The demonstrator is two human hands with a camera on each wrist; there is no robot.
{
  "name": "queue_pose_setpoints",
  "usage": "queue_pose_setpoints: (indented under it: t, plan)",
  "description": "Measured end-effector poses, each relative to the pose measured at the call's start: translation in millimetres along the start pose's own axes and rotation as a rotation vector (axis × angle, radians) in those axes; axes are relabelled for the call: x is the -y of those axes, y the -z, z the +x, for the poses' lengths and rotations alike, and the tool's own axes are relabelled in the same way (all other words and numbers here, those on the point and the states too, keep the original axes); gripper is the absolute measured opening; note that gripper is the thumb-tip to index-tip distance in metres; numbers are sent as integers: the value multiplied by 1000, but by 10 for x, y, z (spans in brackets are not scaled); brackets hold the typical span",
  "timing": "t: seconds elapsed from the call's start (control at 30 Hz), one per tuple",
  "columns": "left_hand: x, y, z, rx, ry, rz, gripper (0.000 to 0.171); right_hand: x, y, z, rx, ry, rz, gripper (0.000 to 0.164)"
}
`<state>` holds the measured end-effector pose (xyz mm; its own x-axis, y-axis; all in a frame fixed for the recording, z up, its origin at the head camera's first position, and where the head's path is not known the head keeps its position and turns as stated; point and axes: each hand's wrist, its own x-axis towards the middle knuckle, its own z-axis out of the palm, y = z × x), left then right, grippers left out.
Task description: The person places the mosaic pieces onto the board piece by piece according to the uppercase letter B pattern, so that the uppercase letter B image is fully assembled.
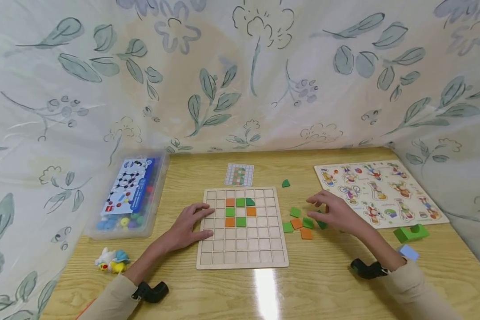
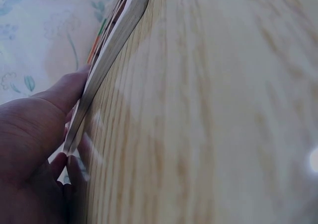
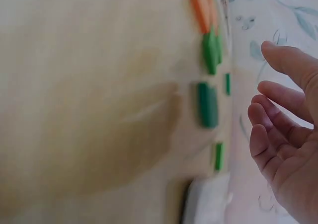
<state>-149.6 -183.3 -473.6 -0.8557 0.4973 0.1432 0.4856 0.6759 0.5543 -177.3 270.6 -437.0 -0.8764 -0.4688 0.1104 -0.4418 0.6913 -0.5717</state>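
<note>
A wooden grid board [image 1: 244, 258] lies flat on the table, with orange and green square tiles [image 1: 230, 222] and a dark green quarter-round tile [image 1: 250, 202] in its upper middle cells. My left hand [image 1: 186, 226] rests at the board's left edge, thumb and forefinger reaching onto it. In the left wrist view the thumb [image 2: 74, 87] lies along the rim. Over the loose tiles right of the board hovers my right hand [image 1: 332, 213], fingers loosely bent with nothing between them. Below it are orange tiles [image 1: 306, 233], green tiles [image 1: 295, 212] and a dark green piece [image 3: 207, 105].
A small pattern card [image 1: 238, 174] lies behind the board, with a lone dark green quarter-round tile [image 1: 286, 183] to its right. A clear plastic box [image 1: 144, 226] stands left, small toys [image 1: 113, 261] before it. Right are a picture board [image 1: 408, 189], a green block [image 1: 411, 233] and a blue block [image 1: 408, 252].
</note>
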Motion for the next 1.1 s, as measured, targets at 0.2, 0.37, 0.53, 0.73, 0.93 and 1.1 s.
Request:
queue_pose_setpoints:
  t: [0.2,0.37,0.53,0.73,0.93,1.1]
  plan:
    - [9,1,2,7,17,-4,62,-129,19,-220,-11,14,-6,31]
    - [11,-1,3,9,25,-2,62,-171,7,-282,-51,54,-11,25]
    - [11,-10,-2,15,30,-7,62,-230,-27,-325,-92,114,-19,16]
    - [10,-16,-1,5,22,-9,62,-275,-53,-367,-94,141,-82,17]
    - [3,-19,2,-1,18,1,62,-303,-79,-416,-99,179,-201,20]
    - [-14,-14,11,-1,19,-1,60,-320,-87,-423,-111,197,-207,21]
